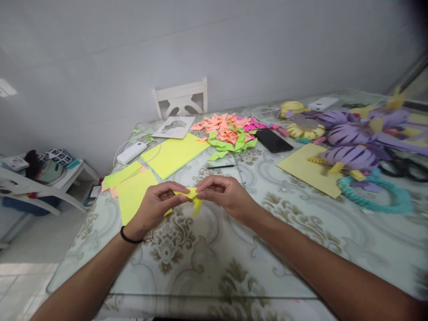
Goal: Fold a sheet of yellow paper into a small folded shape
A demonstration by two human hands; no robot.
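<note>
A small piece of folded yellow paper [193, 194] is pinched between my two hands above the table's near middle. My left hand [160, 198] grips its left end, thumb and fingers pressed together. On the other end, my right hand [219, 191] closes thumb and fingertips over it. One yellow strip hangs down between the hands; the fingers partly hide the folds. Behind my left hand lie yellow sheets [137, 191] beside green and orange strips [122, 176]. A larger stack of yellow paper [177, 154] lies farther back, and a thin dark stick [220, 166] rests beyond my hands.
Folded orange pieces [224, 127] and green pieces [230, 145] are heaped at the back, next to a black phone [273, 140]. Purple paper crafts [351, 156], a turquoise ring [397, 198] and black scissors [406, 167] are at right. A white device [132, 153] sits at left.
</note>
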